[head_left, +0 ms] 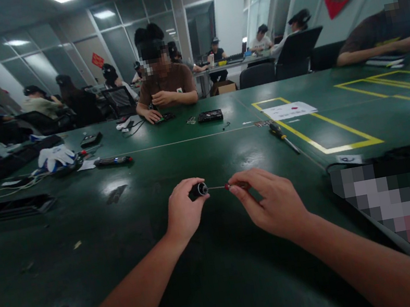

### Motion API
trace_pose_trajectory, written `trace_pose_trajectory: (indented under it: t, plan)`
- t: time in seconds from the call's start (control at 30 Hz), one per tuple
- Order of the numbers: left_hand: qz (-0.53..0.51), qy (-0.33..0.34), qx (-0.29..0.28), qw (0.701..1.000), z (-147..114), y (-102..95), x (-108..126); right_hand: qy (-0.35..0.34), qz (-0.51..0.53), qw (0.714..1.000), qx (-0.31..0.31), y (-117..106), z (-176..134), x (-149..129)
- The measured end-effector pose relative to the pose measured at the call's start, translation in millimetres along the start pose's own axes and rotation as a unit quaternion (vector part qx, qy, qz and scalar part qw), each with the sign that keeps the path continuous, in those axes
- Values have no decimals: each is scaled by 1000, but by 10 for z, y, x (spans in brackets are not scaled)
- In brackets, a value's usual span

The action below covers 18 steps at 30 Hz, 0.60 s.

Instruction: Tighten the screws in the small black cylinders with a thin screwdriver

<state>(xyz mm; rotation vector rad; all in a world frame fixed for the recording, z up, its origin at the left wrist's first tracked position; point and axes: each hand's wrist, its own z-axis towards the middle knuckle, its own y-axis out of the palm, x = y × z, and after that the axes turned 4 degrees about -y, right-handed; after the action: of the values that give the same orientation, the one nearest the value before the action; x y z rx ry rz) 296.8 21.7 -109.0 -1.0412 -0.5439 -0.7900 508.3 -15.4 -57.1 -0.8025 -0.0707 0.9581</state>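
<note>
My left hand [184, 211] is closed around a black electric screwdriver [196, 192], whose round silver-ringed end points right; most of its body is hidden in the palm. From that end a thin metal screwdriver bit [217, 188] runs across to my right hand [275, 202]. Thumb and fingers of the right hand pinch the bit near its red collar. Whether the bit's left tip sits inside the screwdriver or only touches its end, I cannot tell. Both hands are above the green table [182, 295].
Ahead to the right lies a yellow-black screwdriver [283, 137] near a white paper [288, 110]. A pen-like tool [113, 161], white gloves [55, 157] and cables lie left. A black box [210, 116] lies further back. Another person [164, 84] works across the table.
</note>
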Motion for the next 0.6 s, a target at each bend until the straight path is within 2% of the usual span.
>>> trace_pose_trajectory:
  t: [0.6]
  plan:
    - [-23, -34, -28, 999, 6, -20, 48, 59, -32, 998, -18, 36, 3, 74]
